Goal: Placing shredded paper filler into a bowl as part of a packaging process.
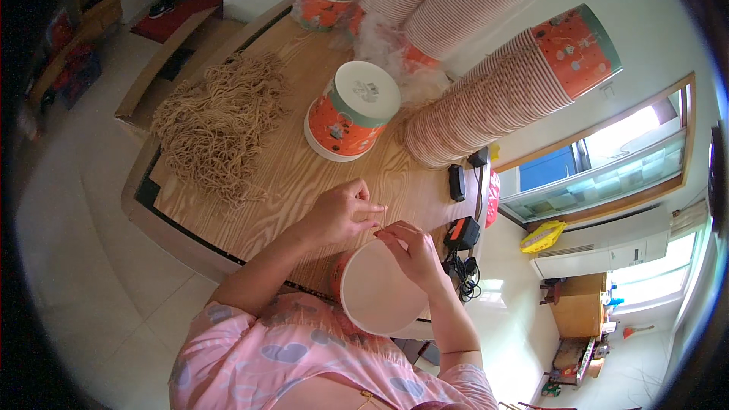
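In front of my body a paper tub [383, 288], white inside and orange outside, leans with its mouth toward me at the table's near edge. Above its rim my left hand [342, 214] is closed, thumb and forefinger at a short tan cord [385, 215]. My right hand [412, 252] pinches the lower part of that cord close to the rim, its wrist passing over the tub's right side. Beyond my hands an orange tub [345, 125] with a green band stands upside down, its white base up. A tangled heap of tan cords [220, 125] lies to the left.
A long stack of nested tubs [493, 95] with cords along its side slants at the back right. Plastic-wrapped tub stacks [478, 0] stand behind it. Black adapters [462, 233] and coiled cables [463, 277] lie along the right edge of the wooden table [281, 175].
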`<state>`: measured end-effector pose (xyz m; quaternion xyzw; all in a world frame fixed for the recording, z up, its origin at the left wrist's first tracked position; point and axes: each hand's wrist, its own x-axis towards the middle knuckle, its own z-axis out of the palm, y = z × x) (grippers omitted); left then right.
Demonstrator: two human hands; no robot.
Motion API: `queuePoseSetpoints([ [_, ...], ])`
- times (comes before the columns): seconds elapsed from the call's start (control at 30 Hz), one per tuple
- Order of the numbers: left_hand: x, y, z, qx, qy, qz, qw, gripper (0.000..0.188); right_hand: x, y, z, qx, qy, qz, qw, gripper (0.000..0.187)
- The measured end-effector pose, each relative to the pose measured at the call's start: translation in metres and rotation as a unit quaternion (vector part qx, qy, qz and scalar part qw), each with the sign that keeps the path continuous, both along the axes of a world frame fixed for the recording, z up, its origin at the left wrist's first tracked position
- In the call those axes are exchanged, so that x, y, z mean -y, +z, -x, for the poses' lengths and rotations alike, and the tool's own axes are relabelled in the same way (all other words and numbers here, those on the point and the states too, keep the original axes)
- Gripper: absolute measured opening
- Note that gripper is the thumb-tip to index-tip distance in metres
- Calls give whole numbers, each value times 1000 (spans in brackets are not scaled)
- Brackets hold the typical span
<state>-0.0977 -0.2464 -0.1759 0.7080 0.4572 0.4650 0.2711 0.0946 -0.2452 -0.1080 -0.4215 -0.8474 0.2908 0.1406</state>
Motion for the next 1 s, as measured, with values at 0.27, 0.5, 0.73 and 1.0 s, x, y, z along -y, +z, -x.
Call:
queuePoseSetpoints([
  [0.27, -2, -9, -6, 18, -90, 78, 993, 19, 2, 4, 3, -31, 3, -26, 999, 11],
  [0.5, -2, -5, -5, 87, -108, 115, 984, 17, 3, -3, 0, -100, -75, -19, 992, 9],
  [0.73, -4, -12, -6, 93, -127, 93, 983, 17, 2, -6, -3, -116, -108, -34, 987, 11],
  [1.0, 7, -1, -11, 85, -128, 139, 978, 19, 2, 2, 3, -53, -60, -19, 997, 9],
])
